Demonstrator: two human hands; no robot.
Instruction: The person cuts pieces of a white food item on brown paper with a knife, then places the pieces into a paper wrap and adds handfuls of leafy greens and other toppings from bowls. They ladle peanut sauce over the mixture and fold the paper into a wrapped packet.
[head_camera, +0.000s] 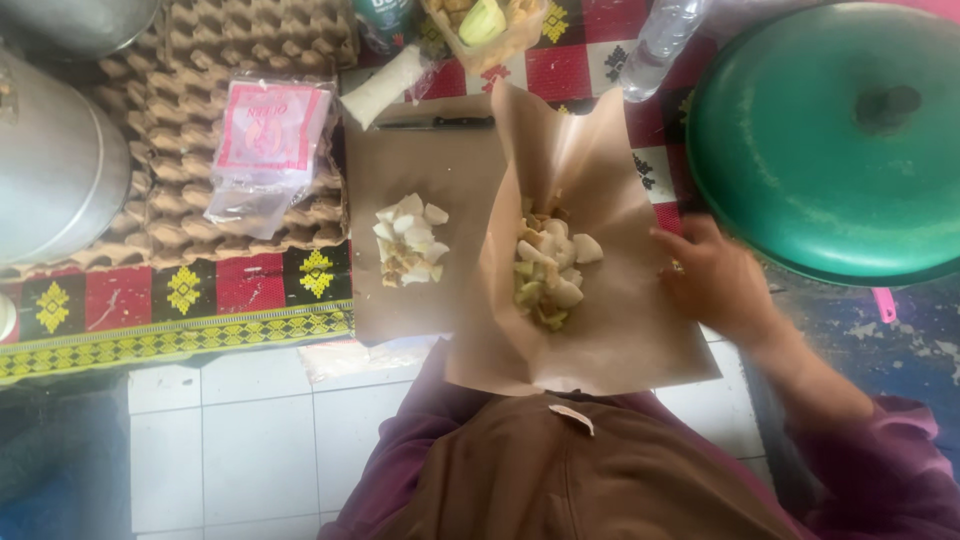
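1. The right hand (715, 280), fingers loosely curled, rests on the right edge of a brown paper sheet (610, 330) holding chopped food (548, 268); the left hand is out of sight.
2. A second food pile (408, 240) lies just left.
3. Farther away: a knife (437, 123), egg trays (200, 130), a green lid (830, 140).

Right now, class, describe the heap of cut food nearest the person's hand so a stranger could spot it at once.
Start at the big green round lid; the right hand rests on the edge of a curled-up brown paper sheet beside it. The heap of pale and greenish pieces sits in its fold, unlike the whiter heap on flat paper.
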